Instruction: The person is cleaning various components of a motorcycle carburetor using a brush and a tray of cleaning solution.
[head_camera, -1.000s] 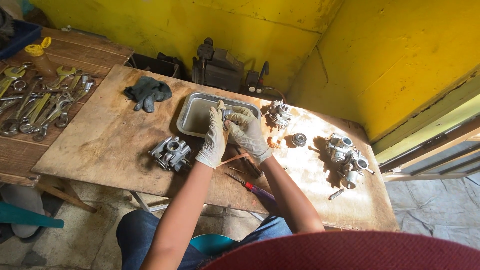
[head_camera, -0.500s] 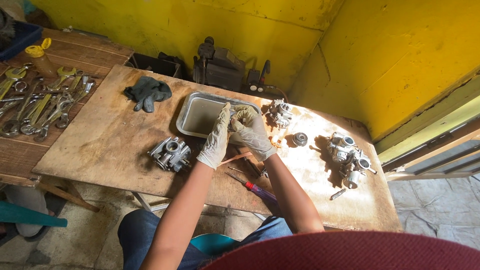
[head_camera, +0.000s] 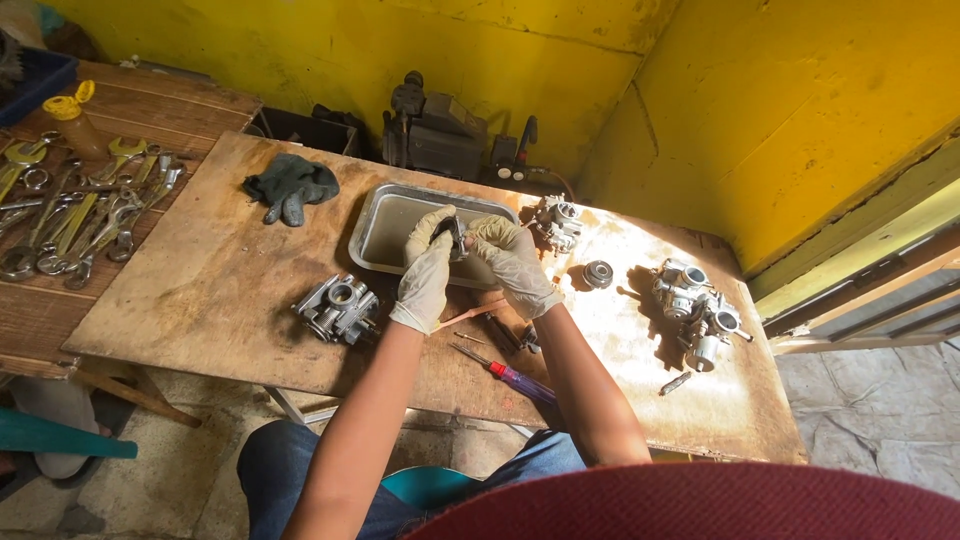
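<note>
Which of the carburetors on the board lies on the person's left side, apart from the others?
The carburetor beside the left hand, below the metal tray. The others lie to the right of the hands.

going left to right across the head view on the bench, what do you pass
wrenches → dark rag → carburetor → left hand → right hand → round part → carburetor cluster

Left hand (head_camera: 427, 275), right hand (head_camera: 512, 262) gloved, raised together, apparently pinching.
</note>
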